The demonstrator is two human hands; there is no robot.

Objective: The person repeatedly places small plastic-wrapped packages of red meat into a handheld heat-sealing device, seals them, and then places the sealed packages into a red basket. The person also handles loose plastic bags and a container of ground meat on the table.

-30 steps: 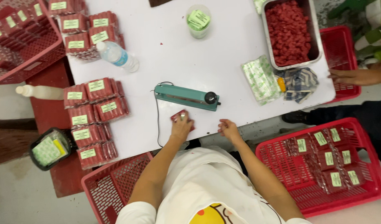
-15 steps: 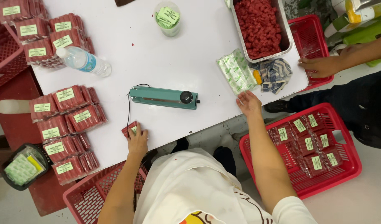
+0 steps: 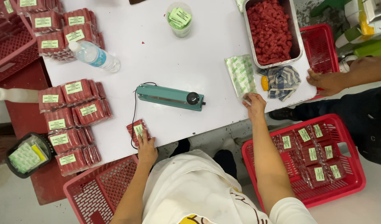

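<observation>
We take the teal heat sealer at the middle of the white table as our landmark. Below and left of it, near the table's front edge, our left hand lies on a small sealed red packet, fingers flat and close together on top of it (pressing rather than gripping). To the sealer's right, our right hand reaches the lower end of a stack of green-printed empty bags, fingertips pinched narrowly at the stack's corner.

Above and right of the sealer a steel tray holds loose red mince. Straight above it, a clear cup holds green labels. Left of the sealer lie stacked sealed packets with green labels, and a water bottle on its side. On the floor, right of the sealer, a red crate holds more labelled packets; another red crate sits below it to the left. Another person's hand rests at the table's far right edge.
</observation>
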